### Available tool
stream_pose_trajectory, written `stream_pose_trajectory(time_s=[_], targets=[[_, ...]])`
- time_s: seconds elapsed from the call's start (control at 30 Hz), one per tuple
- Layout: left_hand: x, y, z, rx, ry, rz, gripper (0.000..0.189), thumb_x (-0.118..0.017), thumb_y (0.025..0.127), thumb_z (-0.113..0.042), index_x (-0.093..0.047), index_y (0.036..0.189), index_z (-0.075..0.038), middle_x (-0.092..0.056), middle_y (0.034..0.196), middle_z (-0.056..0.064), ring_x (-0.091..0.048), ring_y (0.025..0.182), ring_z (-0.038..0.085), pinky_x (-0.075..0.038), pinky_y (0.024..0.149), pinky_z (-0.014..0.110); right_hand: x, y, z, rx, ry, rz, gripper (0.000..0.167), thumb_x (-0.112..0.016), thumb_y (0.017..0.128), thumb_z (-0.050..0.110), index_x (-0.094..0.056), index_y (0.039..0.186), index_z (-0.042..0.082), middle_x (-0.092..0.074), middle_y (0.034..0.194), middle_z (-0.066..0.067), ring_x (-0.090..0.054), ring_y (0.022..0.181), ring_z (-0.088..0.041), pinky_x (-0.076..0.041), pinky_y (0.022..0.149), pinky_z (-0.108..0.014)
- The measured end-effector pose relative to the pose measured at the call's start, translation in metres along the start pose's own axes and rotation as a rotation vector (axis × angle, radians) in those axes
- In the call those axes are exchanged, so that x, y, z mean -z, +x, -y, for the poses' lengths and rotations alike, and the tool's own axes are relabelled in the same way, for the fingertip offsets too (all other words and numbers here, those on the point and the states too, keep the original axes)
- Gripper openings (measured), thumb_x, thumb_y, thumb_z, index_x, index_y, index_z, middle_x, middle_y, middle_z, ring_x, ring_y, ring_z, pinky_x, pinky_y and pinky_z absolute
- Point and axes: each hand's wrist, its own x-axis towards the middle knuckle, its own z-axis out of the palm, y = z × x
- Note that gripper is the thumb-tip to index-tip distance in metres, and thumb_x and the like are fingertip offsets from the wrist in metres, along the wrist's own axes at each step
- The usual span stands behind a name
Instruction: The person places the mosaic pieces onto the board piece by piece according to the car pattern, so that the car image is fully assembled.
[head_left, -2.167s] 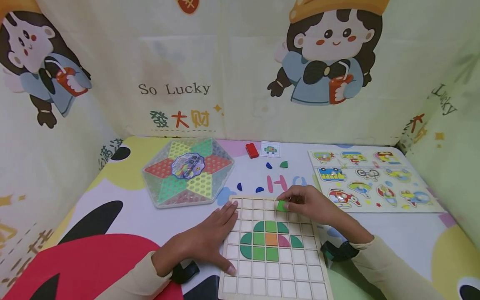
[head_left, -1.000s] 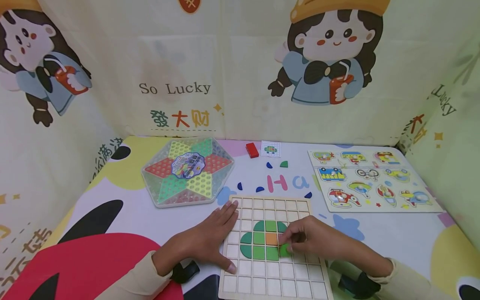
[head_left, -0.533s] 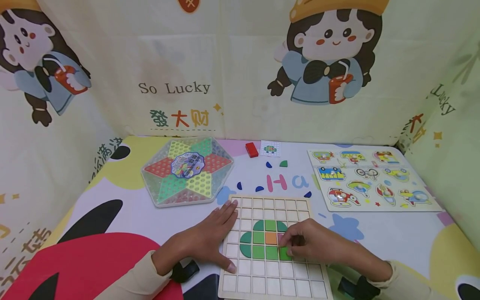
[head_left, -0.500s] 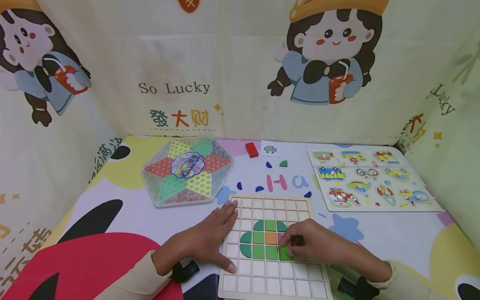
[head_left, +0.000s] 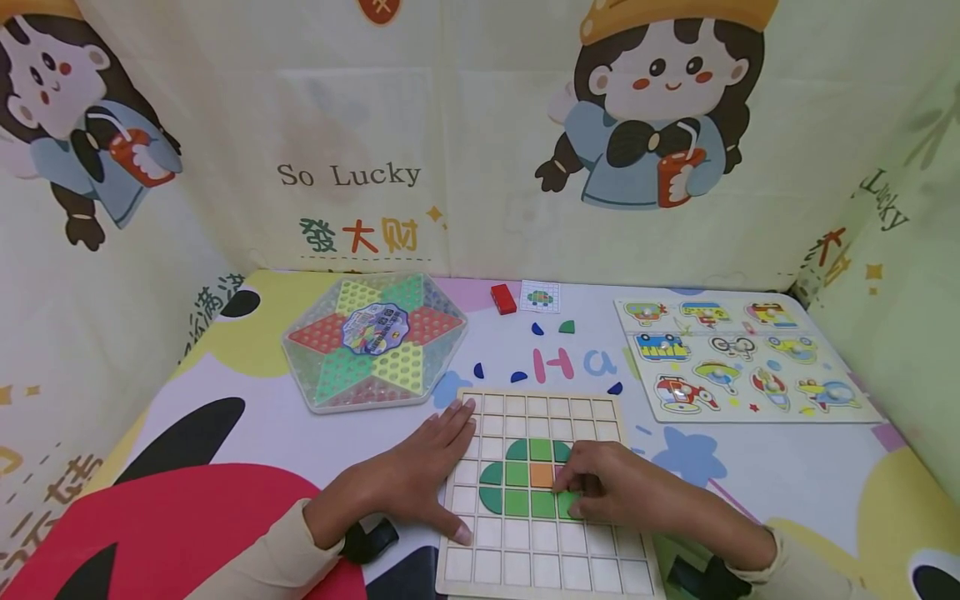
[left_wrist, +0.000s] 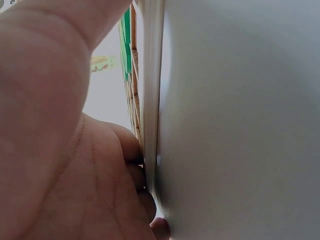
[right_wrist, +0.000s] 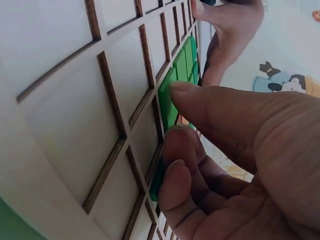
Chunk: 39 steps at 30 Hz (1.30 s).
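A wooden grid board [head_left: 517, 536] lies flat in front of me with green, dark green, orange and pink pieces set in its middle cells. On its left edge rests my left hand [head_left: 416, 479], thumb and fingers spread. My right hand [head_left: 626, 487] has its thumb and curled fingertips at a green square tile [right_wrist: 166, 97] in the lower row, to the right of other green squares. That tile appears to lie in its cell and is partly covered by the fingers. The pink piece is mostly hidden behind the right hand.
Beyond the board lie several blue half-round pieces [head_left: 519, 377], a dark green quarter piece [head_left: 567, 327], a red block [head_left: 504, 299] and a pattern card [head_left: 540, 297]. A hexagonal Chinese checkers box [head_left: 375, 342] sits left; a vehicle puzzle board [head_left: 742, 358] lies right.
The right hand carried the green square tile from the board's far edge down to the lower row, where the tile settled into a cell. The left hand has stayed put.
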Motion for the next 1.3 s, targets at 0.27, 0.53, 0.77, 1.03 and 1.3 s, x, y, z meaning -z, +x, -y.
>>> stream_pose_trajectory(time_s=[0.27,0.53,0.77,1.03,1.3], targets=[[0.001,0.000,-0.001,0.008,-0.003,0.004,0.122,-0.074,0.071,-0.067,-0.014,0.155,-0.002,0.005,0.163,0.009,0.010,0.147,0.025,-0.004,0.116,0.048,-0.001,0.006,0.007,-0.003,0.006,0.020,0.018,-0.069,0.090,0.007,-0.072,0.100,0.020,-0.062,0.089,0.015,-0.054,0.075,-0.005,-0.049,0.065,-0.023],[0.001,0.000,-0.001,0.022,-0.007,0.002,0.123,-0.073,0.069,-0.069,-0.015,0.155,-0.004,0.004,0.163,0.008,0.009,0.147,0.024,-0.004,0.116,0.049,0.022,0.017,0.006,-0.019,0.048,-0.077,0.013,-0.063,0.096,0.011,-0.072,0.104,0.012,-0.068,0.097,0.004,-0.057,0.079,-0.011,-0.050,0.066,-0.025],[0.001,0.000,-0.001,0.019,-0.015,0.004,0.123,-0.074,0.069,-0.068,-0.015,0.155,-0.003,0.004,0.163,0.008,0.009,0.147,0.025,-0.004,0.116,0.049,0.038,0.031,-0.008,-0.061,0.066,-0.168,0.014,-0.061,0.096,0.009,-0.072,0.106,0.007,-0.069,0.097,-0.003,-0.059,0.080,-0.017,-0.051,0.070,-0.024],[0.000,0.001,0.000,0.017,-0.012,0.004,0.123,-0.073,0.069,-0.069,-0.014,0.155,-0.004,0.005,0.163,0.008,0.010,0.147,0.024,-0.005,0.116,0.049,0.051,0.050,-0.027,-0.102,0.052,-0.277,0.015,-0.063,0.095,0.008,-0.073,0.105,0.004,-0.069,0.095,-0.004,-0.057,0.079,-0.020,-0.049,0.067,-0.026],[0.001,0.000,-0.001,0.014,-0.003,0.005,0.123,-0.072,0.069,-0.070,-0.014,0.156,-0.004,0.005,0.163,0.007,0.009,0.147,0.024,-0.005,0.116,0.049,0.069,0.071,-0.045,-0.203,0.026,-0.391,0.018,-0.065,0.093,0.007,-0.072,0.109,0.002,-0.069,0.101,-0.007,-0.057,0.085,-0.024,-0.049,0.068,-0.028]])
